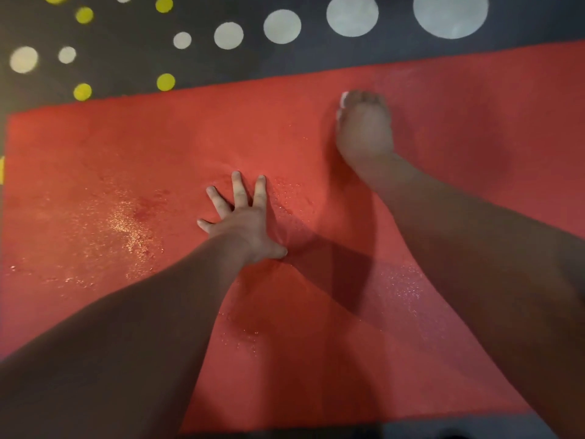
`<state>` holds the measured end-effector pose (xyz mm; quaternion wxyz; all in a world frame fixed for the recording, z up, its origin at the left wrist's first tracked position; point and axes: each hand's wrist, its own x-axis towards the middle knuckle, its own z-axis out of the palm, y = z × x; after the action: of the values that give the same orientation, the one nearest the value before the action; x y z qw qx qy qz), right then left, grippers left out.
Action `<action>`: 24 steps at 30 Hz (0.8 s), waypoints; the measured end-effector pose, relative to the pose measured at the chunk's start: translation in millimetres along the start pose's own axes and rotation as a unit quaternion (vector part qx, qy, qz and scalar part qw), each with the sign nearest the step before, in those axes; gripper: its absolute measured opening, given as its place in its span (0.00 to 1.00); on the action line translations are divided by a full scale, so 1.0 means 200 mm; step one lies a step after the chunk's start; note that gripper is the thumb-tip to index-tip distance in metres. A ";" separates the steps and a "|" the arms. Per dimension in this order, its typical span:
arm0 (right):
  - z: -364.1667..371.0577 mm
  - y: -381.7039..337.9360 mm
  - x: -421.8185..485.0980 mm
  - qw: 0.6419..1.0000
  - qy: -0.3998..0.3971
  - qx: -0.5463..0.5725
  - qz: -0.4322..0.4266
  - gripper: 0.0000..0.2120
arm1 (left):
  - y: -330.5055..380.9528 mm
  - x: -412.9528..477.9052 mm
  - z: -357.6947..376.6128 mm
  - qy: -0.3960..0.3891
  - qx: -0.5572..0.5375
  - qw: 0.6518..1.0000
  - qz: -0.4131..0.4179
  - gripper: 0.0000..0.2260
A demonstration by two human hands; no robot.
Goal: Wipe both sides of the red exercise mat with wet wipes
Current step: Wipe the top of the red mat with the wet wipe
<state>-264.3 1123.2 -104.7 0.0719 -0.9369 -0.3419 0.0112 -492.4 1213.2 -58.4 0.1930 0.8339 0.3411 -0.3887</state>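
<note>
Head view gives me the red mat [126, 147] lying flat on a dark floor [285, 61] with white and yellow dots [352, 14]. I see the left hand [243, 223] palm-down on the mat, its fingers [239, 191] straight and spread, holding nothing. Beyond those fingers and to their right, the blurred right hand [364, 131] sits on a white wipe [344, 99] that peeks out past its fingers; whether they curl round it I cannot tell. Wet patches [126, 223] glisten left of the left fingers.
</note>
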 end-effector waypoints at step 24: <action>0.02 0.00 0.20 0.999 0.018 0.008 -0.050 0.15 | -0.01 0.01 0.00 -0.003 -0.002 1.000 0.003 0.65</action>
<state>-233.0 1149.0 -107.8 0.0860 -0.9181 -0.3868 -0.0066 -492.5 1215.7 -60.3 0.1972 0.8335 0.3386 -0.3895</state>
